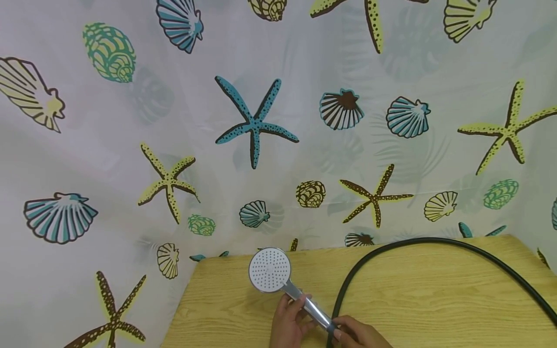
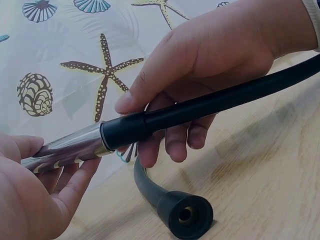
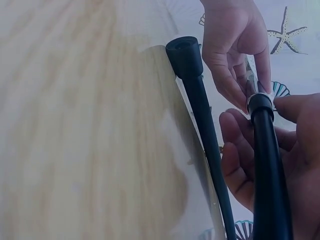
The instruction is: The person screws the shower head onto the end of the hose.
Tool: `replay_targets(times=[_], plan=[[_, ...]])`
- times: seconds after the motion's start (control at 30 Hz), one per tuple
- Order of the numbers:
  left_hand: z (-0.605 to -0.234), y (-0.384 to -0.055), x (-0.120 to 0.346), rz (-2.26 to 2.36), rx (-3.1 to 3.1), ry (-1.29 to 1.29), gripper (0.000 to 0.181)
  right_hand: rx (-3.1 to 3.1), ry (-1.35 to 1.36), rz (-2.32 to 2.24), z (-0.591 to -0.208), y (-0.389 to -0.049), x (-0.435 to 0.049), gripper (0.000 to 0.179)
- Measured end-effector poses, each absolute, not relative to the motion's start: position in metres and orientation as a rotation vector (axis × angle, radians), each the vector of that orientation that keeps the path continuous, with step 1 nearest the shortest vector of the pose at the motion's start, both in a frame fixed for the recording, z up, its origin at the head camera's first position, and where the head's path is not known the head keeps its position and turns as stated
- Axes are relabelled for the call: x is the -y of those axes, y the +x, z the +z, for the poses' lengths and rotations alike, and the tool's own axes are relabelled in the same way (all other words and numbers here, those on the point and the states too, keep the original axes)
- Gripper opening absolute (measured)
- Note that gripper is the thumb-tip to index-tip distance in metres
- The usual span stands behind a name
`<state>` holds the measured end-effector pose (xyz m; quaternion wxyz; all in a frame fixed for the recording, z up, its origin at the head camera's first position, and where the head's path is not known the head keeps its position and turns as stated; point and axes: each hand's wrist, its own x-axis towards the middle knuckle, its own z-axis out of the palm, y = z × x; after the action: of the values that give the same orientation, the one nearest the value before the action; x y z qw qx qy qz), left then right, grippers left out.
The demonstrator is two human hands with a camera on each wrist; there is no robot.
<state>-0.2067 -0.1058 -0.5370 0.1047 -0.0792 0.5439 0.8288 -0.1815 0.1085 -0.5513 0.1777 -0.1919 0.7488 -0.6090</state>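
A shower head with a white, dotted spray face and a chrome handle is held tilted over the wooden table. My left hand grips the middle of its handle. At the handle's lower end, my right hand pinches the black connector of a hose between thumb and fingers. The connector meets the handle's metal rim in the left wrist view; how far it is screwed on cannot be seen. Another wide black hose end hangs free below the hands, its hole facing outward.
Light wood covers the tabletop. Across its right side the hose arcs and leaves the head view at the right edge. Behind and beside the table hangs a white curtain printed with starfish and shells.
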Motion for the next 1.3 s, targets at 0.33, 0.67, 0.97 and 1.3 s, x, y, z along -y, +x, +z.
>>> replay_targets(times=[0.33,0.67,0.97,1.3], plan=[[-0.5361,-0.2071,0.1062,2.444,-1.603,-0.243,0.062,-2.289,-0.527,-1.717,-0.5413,-0.1781,-0.1077,0.039],[-0.5361,-0.2081,0.1062,2.444,-1.589,-0.261,0.06,-2.365,-0.641,-1.734,-0.5444,-0.1805,-0.1111,0.032],[-0.536,-0.2069,0.1054,2.45,-1.603,-0.241,0.062,-2.351,-0.617,-1.719,-0.5449,-0.1815,-0.1109,0.033],[-0.5361,-0.2062,0.1053,2.46,-1.604,-0.238,0.063,-2.303,-0.568,-1.695,-0.5412,-0.181,-0.1102,0.031]])
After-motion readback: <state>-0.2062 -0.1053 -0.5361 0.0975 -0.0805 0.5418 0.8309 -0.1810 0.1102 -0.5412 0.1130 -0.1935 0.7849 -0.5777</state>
